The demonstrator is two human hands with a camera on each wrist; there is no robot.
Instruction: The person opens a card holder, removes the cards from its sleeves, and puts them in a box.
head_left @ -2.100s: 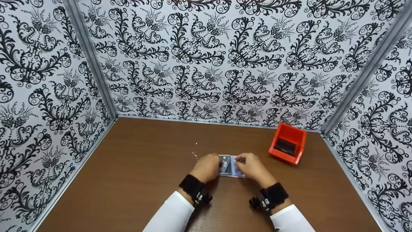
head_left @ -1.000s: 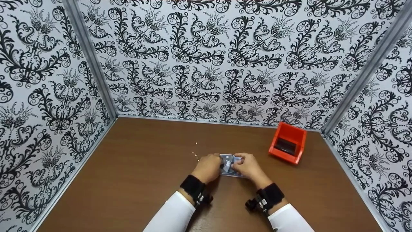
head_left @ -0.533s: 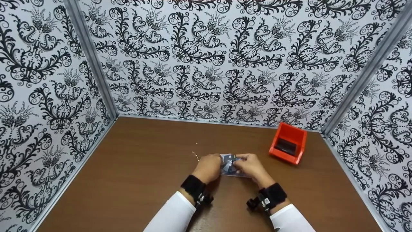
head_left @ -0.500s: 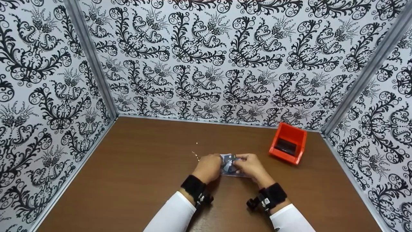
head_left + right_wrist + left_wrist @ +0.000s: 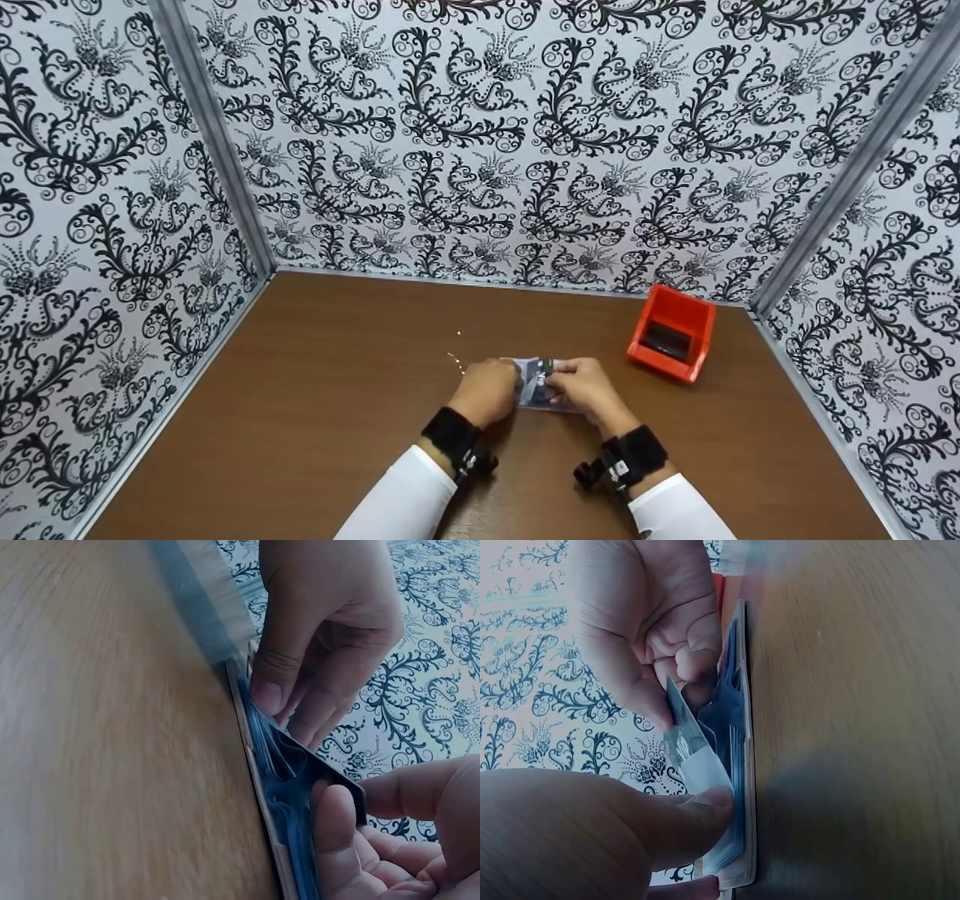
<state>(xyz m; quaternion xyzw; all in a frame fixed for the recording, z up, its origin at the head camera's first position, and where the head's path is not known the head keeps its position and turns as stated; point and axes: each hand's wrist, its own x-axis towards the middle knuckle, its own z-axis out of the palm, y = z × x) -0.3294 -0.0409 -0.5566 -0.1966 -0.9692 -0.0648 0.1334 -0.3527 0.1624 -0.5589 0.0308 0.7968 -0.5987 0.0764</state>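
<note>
A card holder (image 5: 525,405) with clear bluish plastic sleeves (image 5: 733,757) lies open on the table between both hands. My left hand (image 5: 486,390) grips its left side; in the left wrist view the thumb (image 5: 705,814) presses on the sleeves. My right hand (image 5: 586,386) pinches a dark card (image 5: 341,774) between thumb and fingertips. The card (image 5: 686,727) stands tilted up from the sleeves, its lower part still among them. Whitish print shows on it in the head view. The left hand hides the holder's left edge.
An orange-red bin (image 5: 675,322) with a dark flat object (image 5: 666,341) inside stands at the back right. Small light specks (image 5: 456,361) mark the brown tabletop (image 5: 337,390) left of the hands. Patterned walls (image 5: 480,150) enclose the back and sides.
My right hand has gone from the right page to the dark card and now pinches it. The card's right edge has risen and shifted slightly right. My left hand has barely moved.
</note>
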